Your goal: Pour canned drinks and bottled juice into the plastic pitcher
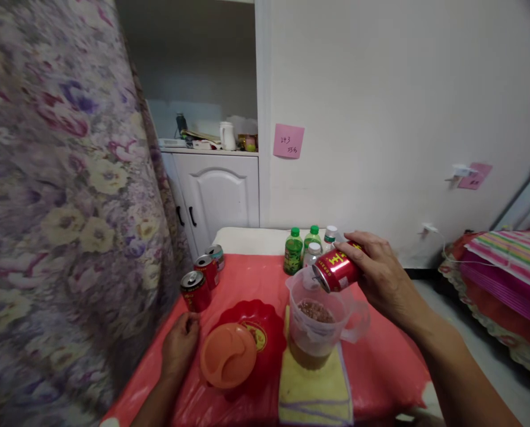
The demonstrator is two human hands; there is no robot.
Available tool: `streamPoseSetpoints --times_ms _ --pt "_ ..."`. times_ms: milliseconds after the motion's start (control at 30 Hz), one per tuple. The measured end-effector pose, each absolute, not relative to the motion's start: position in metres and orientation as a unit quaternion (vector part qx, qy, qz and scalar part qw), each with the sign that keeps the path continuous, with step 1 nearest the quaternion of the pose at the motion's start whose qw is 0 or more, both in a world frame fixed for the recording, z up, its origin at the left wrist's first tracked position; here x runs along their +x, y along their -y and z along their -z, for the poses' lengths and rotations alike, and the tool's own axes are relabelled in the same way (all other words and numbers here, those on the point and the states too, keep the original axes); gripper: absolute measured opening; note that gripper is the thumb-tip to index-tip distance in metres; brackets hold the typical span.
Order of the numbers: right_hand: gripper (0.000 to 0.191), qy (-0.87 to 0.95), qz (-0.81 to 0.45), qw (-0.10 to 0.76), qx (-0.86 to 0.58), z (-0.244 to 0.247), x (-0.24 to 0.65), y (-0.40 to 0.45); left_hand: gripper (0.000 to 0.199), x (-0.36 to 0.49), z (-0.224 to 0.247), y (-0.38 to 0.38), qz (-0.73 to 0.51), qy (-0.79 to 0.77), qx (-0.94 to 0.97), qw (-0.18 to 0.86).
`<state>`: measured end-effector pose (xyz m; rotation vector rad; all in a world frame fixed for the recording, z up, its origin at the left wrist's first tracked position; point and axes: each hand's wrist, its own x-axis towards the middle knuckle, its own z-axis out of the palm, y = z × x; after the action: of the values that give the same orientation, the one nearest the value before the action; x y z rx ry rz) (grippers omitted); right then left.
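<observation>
My right hand (375, 267) grips a red can (338, 270), tipped with its top end over the rim of a clear plastic pitcher (309, 332). Brown, foamy liquid sits in the pitcher, which stands on a folded yellow cloth (316, 394). My left hand (181, 341) rests on the table at the left with its fingers curled; whether anything is in them is hidden. Just beyond it stands a dark-topped red can (195, 292), with another red can (207, 271) and a grey-blue can (216, 257) behind. An orange bowl (228, 357) lies on a red scalloped plate (271, 320) between my hands.
Green bottles (294, 252) and clear bottles (313, 255) stand behind the pitcher. The red-covered table (251, 276) meets a wall at the back. A floral curtain (78, 207) hangs at left; a bed (514, 273) is at right.
</observation>
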<state>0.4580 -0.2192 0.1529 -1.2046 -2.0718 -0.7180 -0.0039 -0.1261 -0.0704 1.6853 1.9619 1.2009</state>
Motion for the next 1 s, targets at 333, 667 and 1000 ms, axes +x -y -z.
streamPoseSetpoints --times_ms 333,667,1000 --pt "0.045 0.778 0.310 0.284 -0.467 -0.170 0.462 0.223 0.026 -0.006 0.076 0.125 -0.409 -0.682 0.586 0.158" --pt "0.048 0.773 0.319 0.256 -0.485 -0.188 0.462 0.223 0.026 -0.003 0.069 0.129 -0.393 -0.695 0.581 0.156" --pt "0.048 0.776 0.345 0.233 -0.473 -0.207 0.457 0.223 0.024 -0.001 0.066 0.130 -0.382 -0.704 0.577 0.161"
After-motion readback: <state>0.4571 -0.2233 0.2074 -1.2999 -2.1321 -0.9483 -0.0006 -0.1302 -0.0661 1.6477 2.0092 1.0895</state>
